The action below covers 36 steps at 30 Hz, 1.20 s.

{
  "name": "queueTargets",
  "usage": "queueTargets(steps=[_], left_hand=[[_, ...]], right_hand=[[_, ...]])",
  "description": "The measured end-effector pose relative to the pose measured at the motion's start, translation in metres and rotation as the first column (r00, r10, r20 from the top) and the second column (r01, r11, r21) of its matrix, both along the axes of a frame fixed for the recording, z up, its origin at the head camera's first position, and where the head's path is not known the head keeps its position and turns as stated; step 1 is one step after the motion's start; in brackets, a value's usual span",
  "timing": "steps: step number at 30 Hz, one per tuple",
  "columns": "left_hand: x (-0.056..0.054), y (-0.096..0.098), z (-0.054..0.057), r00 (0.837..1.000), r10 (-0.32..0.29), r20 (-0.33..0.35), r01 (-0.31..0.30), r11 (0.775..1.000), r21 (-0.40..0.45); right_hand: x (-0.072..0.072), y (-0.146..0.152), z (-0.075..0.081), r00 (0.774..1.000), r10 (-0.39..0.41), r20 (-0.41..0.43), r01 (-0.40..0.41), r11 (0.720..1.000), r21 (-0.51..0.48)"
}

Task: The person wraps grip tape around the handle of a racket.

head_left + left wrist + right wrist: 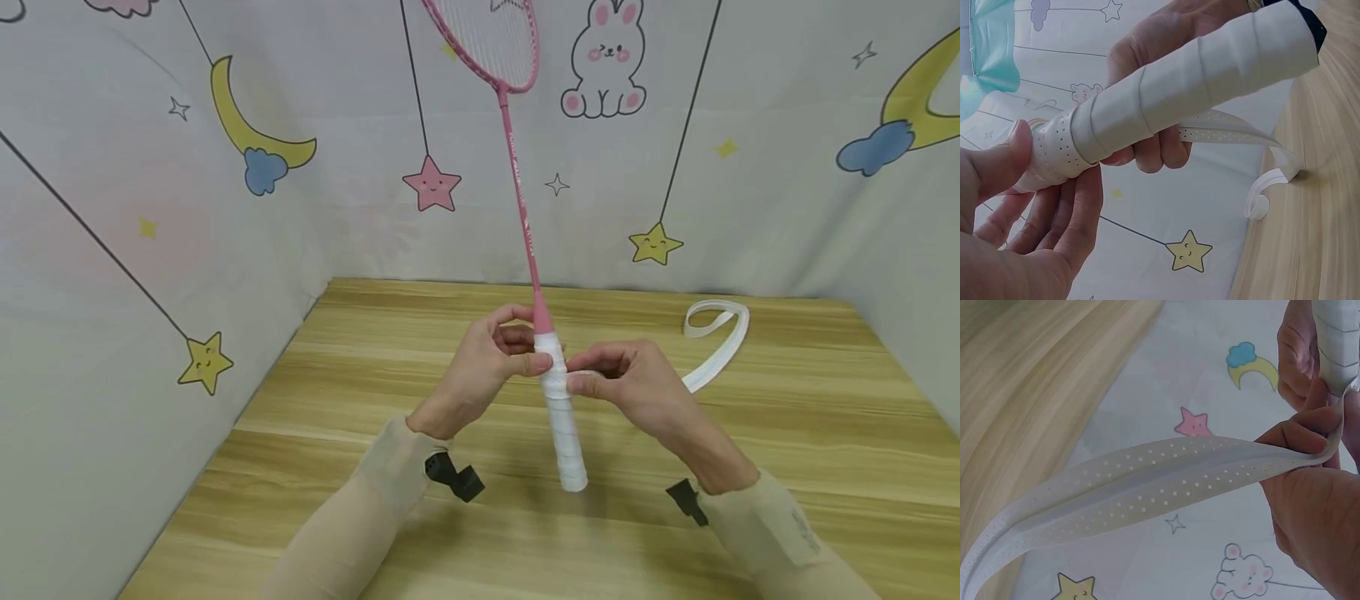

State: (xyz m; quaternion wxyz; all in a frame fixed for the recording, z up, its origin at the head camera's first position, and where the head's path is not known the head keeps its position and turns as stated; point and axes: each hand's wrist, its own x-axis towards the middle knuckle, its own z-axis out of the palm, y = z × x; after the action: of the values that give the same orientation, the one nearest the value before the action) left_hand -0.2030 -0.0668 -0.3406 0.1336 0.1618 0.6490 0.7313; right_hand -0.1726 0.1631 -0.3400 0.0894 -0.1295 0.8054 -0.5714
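Observation:
A pink badminton racket (521, 192) is held tilted above the table, head up and handle toward me. White perforated grip tape (1060, 145) is wound round the upper part of its handle (567, 454), over a smooth white wrap. My left hand (480, 367) grips the top of the handle, thumb on the near side and fingers behind. Just to the right, my right hand (637, 387) pinches the tape close to the handle between thumb and fingers. From that pinch the loose tape strip (1147, 478) runs off, dotted with small holes, down to the table.
The tape's free end (720, 354) lies curled on the wooden table (795, 433) at the right. A printed cloth (360, 150) with moons, stars and a rabbit hangs behind and along the sides. Small black devices (455, 477) are fixed at both wrists.

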Motion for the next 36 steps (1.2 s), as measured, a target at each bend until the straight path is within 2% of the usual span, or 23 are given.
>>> queueTargets(steps=[5,9,12,17,21,24,29,32,36], left_hand=[[-0.001,0.000,0.000,1.000,-0.019,-0.008,0.019,0.999,0.030],[-0.001,-0.001,0.000,0.999,-0.041,-0.003,0.041,0.997,0.057],[-0.001,-0.002,0.001,0.998,-0.064,0.005,0.063,0.996,0.070],[-0.003,-0.003,-0.001,0.996,-0.091,-0.014,0.091,0.996,0.012],[-0.005,-0.004,-0.003,0.992,-0.117,-0.056,0.115,0.993,-0.031],[-0.006,-0.002,-0.003,0.988,-0.103,-0.114,0.092,0.992,-0.091],[-0.006,0.004,-0.002,0.977,-0.035,-0.210,-0.010,0.978,-0.209],[-0.006,0.006,-0.002,0.975,-0.005,-0.222,-0.046,0.974,-0.222],[-0.007,0.005,-0.001,0.978,0.018,-0.209,-0.063,0.975,-0.213]], right_hand=[[-0.001,-0.001,-0.001,1.000,0.002,0.003,-0.001,0.999,-0.037],[-0.002,-0.001,-0.001,1.000,0.000,0.017,0.000,1.000,-0.024],[-0.005,0.001,-0.002,0.998,0.036,0.056,-0.035,0.999,-0.032],[-0.012,0.006,-0.008,0.984,0.148,0.096,-0.141,0.987,-0.076],[-0.011,0.002,-0.011,0.992,0.120,0.037,-0.117,0.990,-0.076],[-0.010,-0.001,-0.012,0.998,0.066,0.001,-0.066,0.996,-0.066],[-0.010,-0.006,-0.013,1.000,0.005,-0.030,-0.006,0.999,-0.033],[-0.010,-0.007,-0.014,0.999,-0.012,-0.040,0.011,1.000,-0.016],[-0.011,-0.008,-0.015,0.996,-0.045,-0.073,0.048,0.998,0.036]])
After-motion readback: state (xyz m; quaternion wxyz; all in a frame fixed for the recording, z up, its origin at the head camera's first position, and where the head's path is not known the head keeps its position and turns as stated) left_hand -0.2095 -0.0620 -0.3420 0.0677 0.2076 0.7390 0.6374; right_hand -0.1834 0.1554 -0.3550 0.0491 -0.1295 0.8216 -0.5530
